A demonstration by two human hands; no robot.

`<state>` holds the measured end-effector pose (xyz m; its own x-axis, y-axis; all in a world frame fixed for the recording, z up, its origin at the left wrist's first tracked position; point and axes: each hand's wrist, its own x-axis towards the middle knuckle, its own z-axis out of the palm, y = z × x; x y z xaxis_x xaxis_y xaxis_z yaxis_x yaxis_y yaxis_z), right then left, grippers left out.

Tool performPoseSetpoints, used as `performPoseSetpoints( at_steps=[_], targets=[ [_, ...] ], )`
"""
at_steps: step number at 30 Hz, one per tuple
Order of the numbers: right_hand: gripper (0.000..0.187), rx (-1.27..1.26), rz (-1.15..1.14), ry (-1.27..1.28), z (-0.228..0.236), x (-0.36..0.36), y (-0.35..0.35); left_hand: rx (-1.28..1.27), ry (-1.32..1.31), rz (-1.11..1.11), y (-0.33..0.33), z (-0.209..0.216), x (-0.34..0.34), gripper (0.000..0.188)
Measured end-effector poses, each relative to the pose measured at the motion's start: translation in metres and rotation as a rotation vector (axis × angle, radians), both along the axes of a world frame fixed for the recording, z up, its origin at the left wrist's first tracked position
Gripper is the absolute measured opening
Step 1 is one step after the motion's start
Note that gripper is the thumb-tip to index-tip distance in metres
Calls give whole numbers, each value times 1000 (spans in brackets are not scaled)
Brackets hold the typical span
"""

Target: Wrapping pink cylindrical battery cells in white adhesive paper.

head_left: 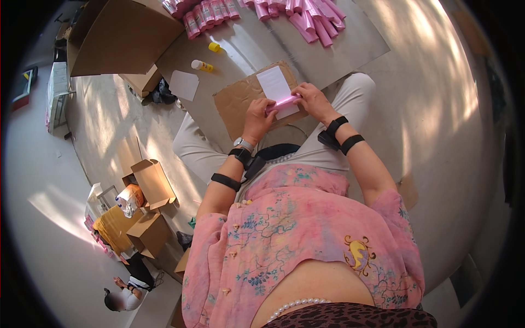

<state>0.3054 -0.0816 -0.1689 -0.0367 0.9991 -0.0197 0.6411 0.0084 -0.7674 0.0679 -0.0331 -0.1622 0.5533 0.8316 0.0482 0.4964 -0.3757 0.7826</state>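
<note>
Between my two hands lies a pink roll (284,103), level across a white paper sheet (273,82). The sheet rests on a brown cardboard piece (232,101) at the near edge of the grey table. My left hand (258,113) has its fingers closed on the roll's left end. My right hand (313,99) grips the right end, thumb and fingers bent over it. Left of the cardboard are an uncapped glue stick (202,66), its yellow cap (214,47) and a stack of white paper (184,85).
Labelled pink rolls (210,15) and plain pink rolls (317,19) are heaped on the table's (350,54) far side. A large open carton (117,41) stands at the far left. More cartons (152,183) sit on the floor, with another person (128,298) at lower left.
</note>
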Motion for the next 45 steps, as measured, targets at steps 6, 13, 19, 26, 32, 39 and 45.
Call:
performPoseSetpoints(
  at_steps=[6, 13, 19, 26, 32, 39, 45],
  targets=[
    [20, 12, -5, 18, -2, 0, 4, -27, -18, 4, 0, -1, 0, 26],
    [20, -85, -12, 58, -4, 2, 12, 86, 65, -19, 2, 0, 0, 30],
    [19, -155, -3, 60, -7, 6, 18, 343, 254, -180, -7, 22, 17, 58],
    [18, -206, 23, 35, -2, 5, 24, 448, 393, -273, -13, 15, 29, 61],
    [17, -185, 42, -1, -7, 8, 26, 588, 389, -376, -15, 10, 34, 39],
    [17, -163, 50, -11, -11, 9, 26, 680, 343, -436, -17, 12, 27, 38],
    [19, -178, 66, -36, -9, 9, 27, 749, 350, -475, -17, 13, 23, 29]
  ],
)
